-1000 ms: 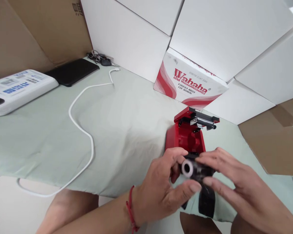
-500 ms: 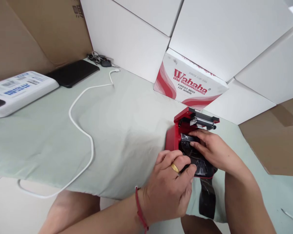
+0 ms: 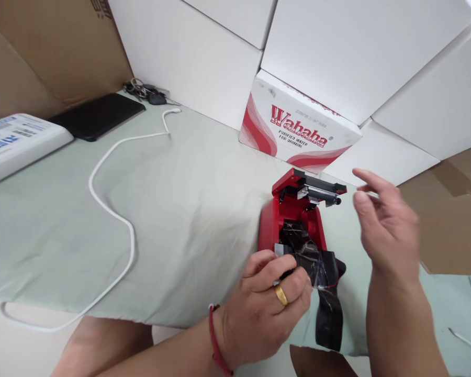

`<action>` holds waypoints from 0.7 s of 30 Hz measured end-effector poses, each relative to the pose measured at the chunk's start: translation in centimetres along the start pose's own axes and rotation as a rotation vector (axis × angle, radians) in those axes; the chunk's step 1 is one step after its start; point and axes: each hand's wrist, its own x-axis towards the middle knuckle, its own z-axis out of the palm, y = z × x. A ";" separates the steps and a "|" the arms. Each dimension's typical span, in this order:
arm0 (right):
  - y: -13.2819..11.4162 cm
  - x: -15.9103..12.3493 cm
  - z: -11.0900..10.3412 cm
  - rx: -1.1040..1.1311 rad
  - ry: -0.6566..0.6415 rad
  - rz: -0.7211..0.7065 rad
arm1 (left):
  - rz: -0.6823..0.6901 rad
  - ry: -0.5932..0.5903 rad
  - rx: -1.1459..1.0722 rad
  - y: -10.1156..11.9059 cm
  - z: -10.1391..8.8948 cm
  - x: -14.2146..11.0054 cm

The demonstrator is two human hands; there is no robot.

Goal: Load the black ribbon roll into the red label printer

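A small red label printer [image 3: 267, 230] stands on the cloth with its lid [image 3: 288, 180] raised, showing a dark roller [image 3: 325, 196] under it. Crumpled glossy black film [image 3: 298, 238] lies in its bay, runs out over the front and hangs as a strip [image 3: 329, 319]. My left hand [image 3: 272, 303], with a gold ring and a red bracelet, is closed at the printer's near left corner; its fingertips are partly hidden. My right hand [image 3: 388, 225] is raised to the right of the printer, apart from it, slightly blurred, fingers apart and holding nothing.
Behind the printer a Wahaha carton [image 3: 298, 120] leans on white panels. At left are a white printed box [image 3: 27, 139], a black phone-like slab [image 3: 102, 115], keys [image 3: 145, 91] and a white cable [image 3: 131, 235]. A cardboard panel [image 3: 455, 220] stands at right.
My right hand has left the black film inside the printer and moved out to the right. The film now shows spread through the bay. My left hand stays at the near corner.
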 end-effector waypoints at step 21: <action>3.4 -8.7 0.7 0.265 -0.289 -0.213 | -0.238 -0.021 -0.159 -2.0 -1.0 1.6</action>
